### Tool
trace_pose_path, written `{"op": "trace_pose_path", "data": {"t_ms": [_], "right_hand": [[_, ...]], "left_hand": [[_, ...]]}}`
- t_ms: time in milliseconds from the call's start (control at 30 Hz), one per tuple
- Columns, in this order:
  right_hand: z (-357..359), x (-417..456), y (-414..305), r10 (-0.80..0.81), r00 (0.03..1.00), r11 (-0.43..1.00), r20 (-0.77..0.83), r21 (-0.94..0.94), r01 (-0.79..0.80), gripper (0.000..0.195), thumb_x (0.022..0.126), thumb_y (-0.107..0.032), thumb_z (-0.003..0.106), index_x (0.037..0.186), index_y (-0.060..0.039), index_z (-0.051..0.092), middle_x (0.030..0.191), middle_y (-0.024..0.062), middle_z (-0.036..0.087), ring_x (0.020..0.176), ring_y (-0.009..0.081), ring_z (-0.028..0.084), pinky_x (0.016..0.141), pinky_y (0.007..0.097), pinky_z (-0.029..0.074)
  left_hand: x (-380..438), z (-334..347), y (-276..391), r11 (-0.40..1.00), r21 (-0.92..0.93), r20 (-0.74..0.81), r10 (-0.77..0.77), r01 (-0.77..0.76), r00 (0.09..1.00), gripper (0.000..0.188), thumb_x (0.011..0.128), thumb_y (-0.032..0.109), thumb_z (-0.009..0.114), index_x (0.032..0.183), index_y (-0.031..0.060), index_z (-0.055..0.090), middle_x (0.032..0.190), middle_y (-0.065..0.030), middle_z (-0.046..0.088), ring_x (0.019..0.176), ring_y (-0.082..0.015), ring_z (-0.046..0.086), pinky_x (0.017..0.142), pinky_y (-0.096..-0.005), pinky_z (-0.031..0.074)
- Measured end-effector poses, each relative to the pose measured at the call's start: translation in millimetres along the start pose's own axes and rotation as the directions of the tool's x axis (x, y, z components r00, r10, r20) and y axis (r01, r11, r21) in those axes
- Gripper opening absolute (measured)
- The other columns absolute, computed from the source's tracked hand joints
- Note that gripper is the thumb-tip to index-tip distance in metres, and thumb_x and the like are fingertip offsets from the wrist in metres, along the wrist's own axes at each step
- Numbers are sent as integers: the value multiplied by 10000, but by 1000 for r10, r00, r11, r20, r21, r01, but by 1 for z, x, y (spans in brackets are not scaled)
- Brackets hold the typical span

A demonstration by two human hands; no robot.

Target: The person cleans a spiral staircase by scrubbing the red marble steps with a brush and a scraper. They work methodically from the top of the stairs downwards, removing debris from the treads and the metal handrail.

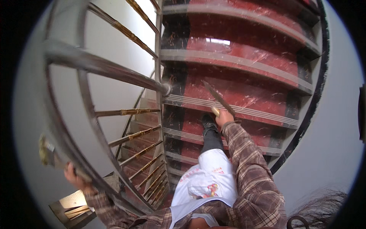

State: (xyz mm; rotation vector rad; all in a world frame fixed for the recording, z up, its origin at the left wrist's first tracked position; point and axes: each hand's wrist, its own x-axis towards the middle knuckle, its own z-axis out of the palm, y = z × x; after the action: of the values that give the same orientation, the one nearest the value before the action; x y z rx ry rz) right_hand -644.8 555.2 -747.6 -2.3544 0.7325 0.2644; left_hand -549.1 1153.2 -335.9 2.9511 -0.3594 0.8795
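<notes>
My left hand (76, 178) is on the outer side of the curved metal handrail (67, 143), closed around the handle of a flat paintbrush (53, 156). The brush's yellowish bristles point up and to the left, near the pale wall. In front of my body, my right hand (225, 118) grips a plastering trowel (218, 97) with a light-coloured handle. Its blade shows nearly edge-on, above a red stair tread (243, 98). One dark shoe (209, 123) rests on the stairs just left of that hand. A white printed apron (211, 177) covers my lap.
Red and black stone steps with grooved nosings (234, 61) rise ahead. Brown-and-gold balusters (134, 137) line the left side, with a lower flight (137, 148) beyond them. A black skirting (321, 77) edges the grey right wall (340, 114). Wooden pieces (77, 211) lie far below.
</notes>
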Motion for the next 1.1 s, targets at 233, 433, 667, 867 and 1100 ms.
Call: {"op": "trace_pose_path", "data": {"t_ms": [233,433,667,867,1100], "right_hand": [[78,184,-70,-215,973,976,-83,-2,216,175,743,-165,612,848,-32,568,787,202,649,775,391,635,674,488,507],[114,282,-192,-437,898,898,-54,30,439,161,728,-148,603,857,-51,601,781,173,661,728,368,650,618,476,515],[116,278,-235,-477,878,879,41,23,476,192,747,-109,596,937,-107,628,811,130,668,760,336,663,626,456,526],[78,219,-107,-197,976,972,88,-115,207,189,740,-174,612,876,-48,572,792,189,656,755,382,643,656,500,507],[97,274,-202,-515,856,857,-41,-60,512,138,773,-110,570,865,-126,671,797,102,678,776,314,671,614,420,531]], "left_hand": [[-2,11,31,893,-278,107,-338,354,935,331,884,215,509,1156,44,588,1185,-153,518,1072,-268,526,916,-392,436],[27,20,40,896,-211,125,-371,390,920,332,888,219,509,1165,46,572,1177,-150,518,1055,-263,533,905,-389,448],[20,15,31,873,-200,135,-424,444,895,335,893,224,508,1175,49,554,1168,-146,517,1035,-257,541,892,-384,463],[16,20,22,862,-232,124,-434,451,892,338,897,228,508,1184,52,539,1161,-143,517,1019,-252,548,882,-381,476],[28,19,25,876,-287,101,-374,387,922,343,902,233,507,1194,55,521,1152,-139,516,999,-246,556,869,-377,491]]}}
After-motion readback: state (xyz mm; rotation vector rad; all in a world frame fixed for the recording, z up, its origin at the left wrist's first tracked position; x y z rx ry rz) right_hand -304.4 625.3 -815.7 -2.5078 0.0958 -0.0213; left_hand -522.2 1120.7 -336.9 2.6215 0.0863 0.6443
